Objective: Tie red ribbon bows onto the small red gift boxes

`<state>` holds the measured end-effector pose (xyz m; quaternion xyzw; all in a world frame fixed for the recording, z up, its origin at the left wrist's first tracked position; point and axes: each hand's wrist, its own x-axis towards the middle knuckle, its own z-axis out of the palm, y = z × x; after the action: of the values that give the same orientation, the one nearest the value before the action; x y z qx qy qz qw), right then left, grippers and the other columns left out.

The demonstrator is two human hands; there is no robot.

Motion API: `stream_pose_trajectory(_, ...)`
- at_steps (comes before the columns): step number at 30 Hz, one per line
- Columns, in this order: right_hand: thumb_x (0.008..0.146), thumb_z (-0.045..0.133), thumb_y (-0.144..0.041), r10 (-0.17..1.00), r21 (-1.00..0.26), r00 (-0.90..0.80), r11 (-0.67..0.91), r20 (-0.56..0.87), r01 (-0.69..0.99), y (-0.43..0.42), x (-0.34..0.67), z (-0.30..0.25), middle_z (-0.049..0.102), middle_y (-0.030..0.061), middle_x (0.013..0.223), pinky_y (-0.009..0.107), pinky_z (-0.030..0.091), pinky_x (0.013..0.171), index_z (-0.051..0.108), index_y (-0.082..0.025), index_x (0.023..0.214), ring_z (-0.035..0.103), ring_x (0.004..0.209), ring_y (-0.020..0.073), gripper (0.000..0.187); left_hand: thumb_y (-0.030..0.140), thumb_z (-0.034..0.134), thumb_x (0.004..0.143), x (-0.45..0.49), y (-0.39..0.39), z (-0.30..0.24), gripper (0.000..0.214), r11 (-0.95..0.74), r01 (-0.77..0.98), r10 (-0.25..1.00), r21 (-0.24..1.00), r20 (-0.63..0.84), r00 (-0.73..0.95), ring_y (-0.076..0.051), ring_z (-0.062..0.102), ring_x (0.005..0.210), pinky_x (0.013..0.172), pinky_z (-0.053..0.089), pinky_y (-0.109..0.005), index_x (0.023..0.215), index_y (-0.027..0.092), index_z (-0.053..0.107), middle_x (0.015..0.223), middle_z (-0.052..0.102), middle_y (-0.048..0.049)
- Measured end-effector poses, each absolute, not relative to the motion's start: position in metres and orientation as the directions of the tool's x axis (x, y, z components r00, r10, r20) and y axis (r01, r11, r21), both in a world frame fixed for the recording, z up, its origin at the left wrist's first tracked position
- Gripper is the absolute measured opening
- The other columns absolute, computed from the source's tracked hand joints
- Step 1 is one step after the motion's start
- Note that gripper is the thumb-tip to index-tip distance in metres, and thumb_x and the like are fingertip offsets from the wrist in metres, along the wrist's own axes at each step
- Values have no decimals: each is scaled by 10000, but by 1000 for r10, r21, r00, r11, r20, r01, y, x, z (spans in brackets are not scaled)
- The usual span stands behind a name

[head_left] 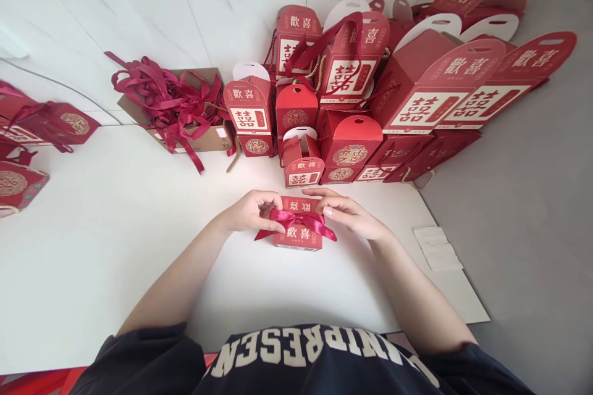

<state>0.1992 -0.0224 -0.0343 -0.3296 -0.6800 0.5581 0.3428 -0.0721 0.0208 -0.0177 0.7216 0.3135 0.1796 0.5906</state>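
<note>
Between both hands (pixel 252 211) (pixel 345 213) sits a ribboned gift box (pixel 297 237).

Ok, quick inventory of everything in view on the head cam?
Small gift box: 1, red, on the table between the hands
Ribbon bow: 1, crimson, on the small gift box
Stacked gift boxes: many, red, at the table's far side and along the wall
Cardboard box: 1, brown, far left of the stack
Loose ribbons: a heap, crimson, in the cardboard box
Boxes at left edge: a few, red, at the left of the view
Paper sheet: 1, white, near the table's right edge
Table: 1, white, under everything
Wall: 1, white marble look, behind
Floor: grey, right
Sweatshirt: 1, dark with white lettering, worn
Left hand: 1, on the bow's left side
Right hand: 1, on the bow's right side
</note>
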Motion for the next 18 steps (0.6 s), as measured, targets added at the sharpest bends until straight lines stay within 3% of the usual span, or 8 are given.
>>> stream_pose_trajectory(4,917,593,-510,819,-992,-566,126,98,11,-23,198,-31,465,68,1481,441,302,1153,635,-197,756,383,1409,269,354,362,802,695,-69,14,-7,313,-125,283,663,951,-132,737,-78,439,569,518,355,-195,783,141,599,658,535,28)
stream_pose_trajectory(9,879,630,-524,881,-991,-466,19,79,-132,-24,190,-30,482,57,1478,444,350,1111,538,-190,667,445,1364,291,407,405,691,812,-63,7,0,337,-197,348,742,916,-92,664,-60,296,483,468,224,-215,639,138,578,517,402,54)
stream_pose_trajectory(18,854,647,-559,902,-996,-431,-25,17,-91,-20,183,-43,523,74,1423,421,393,1066,580,-187,666,507,1297,282,422,493,787,675,-59,5,-2,436,-191,473,752,860,-182,633,-84,385,535,500,292,-221,604,145,535,557,439,52)
